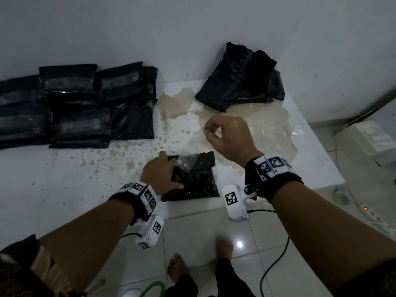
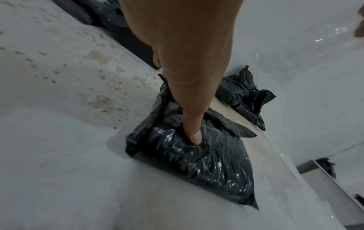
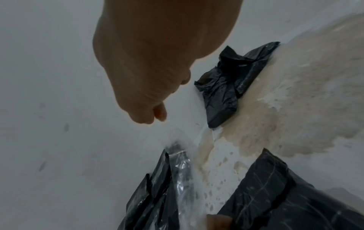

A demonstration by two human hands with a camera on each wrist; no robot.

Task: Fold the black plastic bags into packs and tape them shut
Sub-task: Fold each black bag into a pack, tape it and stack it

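Observation:
A folded black pack (image 1: 192, 185) lies near the front edge of the stained white table (image 1: 64, 179). My left hand (image 1: 159, 174) presses it down, thumb (image 2: 189, 112) straight on top of the pack (image 2: 206, 163) and fingers over its far left corner. A strip of clear tape (image 1: 188, 160) runs from that corner up to my right hand (image 1: 227, 136), which is raised above the table and pinches the strip's free end. In the right wrist view the tape (image 3: 183, 168) stretches from my right hand (image 3: 149, 74) down to the pack (image 3: 279, 194).
Several taped black packs (image 1: 75, 103) are stacked at the table's back left. A loose pile of black bags (image 1: 242, 80) lies at the back right against the wall. On the tiled floor are a power strip (image 1: 370, 213), cables, a white box (image 1: 368, 140) and bare feet (image 1: 177, 271).

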